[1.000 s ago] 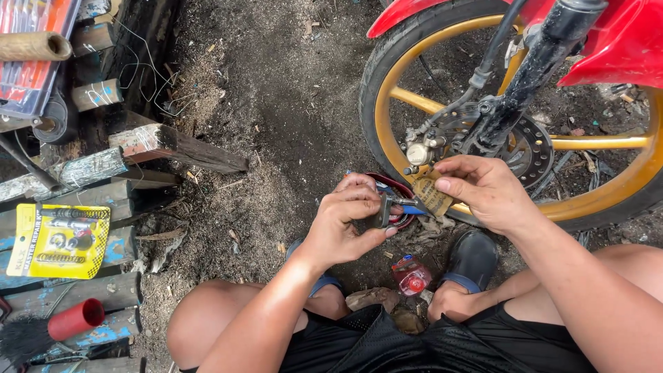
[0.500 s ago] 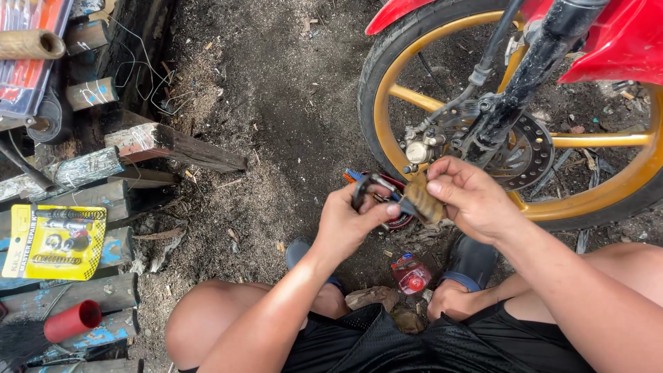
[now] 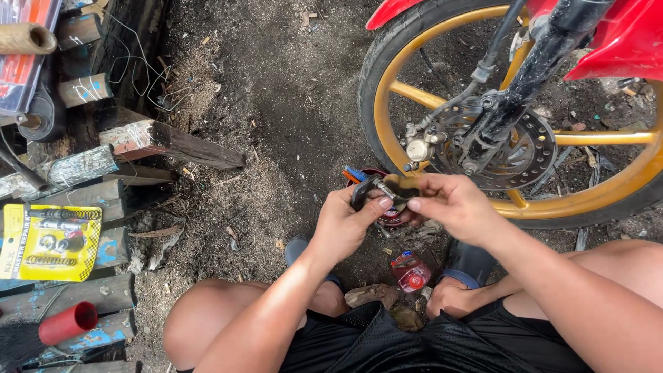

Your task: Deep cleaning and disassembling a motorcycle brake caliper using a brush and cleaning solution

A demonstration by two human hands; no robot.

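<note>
My left hand (image 3: 349, 224) grips a small dark metal brake part (image 3: 366, 189) at the middle of the view. My right hand (image 3: 449, 204) pinches a dirty brownish rag (image 3: 402, 185) against that part, touching it from the right. Both hands hover above a small red round tin (image 3: 389, 215) with a blue-handled brush (image 3: 353, 173) on the dirt. Just behind the hands stands a motorcycle front wheel with a gold rim (image 3: 594, 200), a brake disc (image 3: 521, 155) and a caliper (image 3: 420, 146) on a black fork.
A small red bottle (image 3: 409, 271) lies on the ground between my feet. To the left lie wooden planks (image 3: 166, 141), a yellow parts package (image 3: 52, 242), a red cylinder (image 3: 68, 322) and coiled wire. A red fender (image 3: 625, 41) hangs top right. Dark dirt covers the ground.
Both hands have risen slightly towards the wheel and come closer together. The right hand now presses the rag onto the part held in the left hand.
</note>
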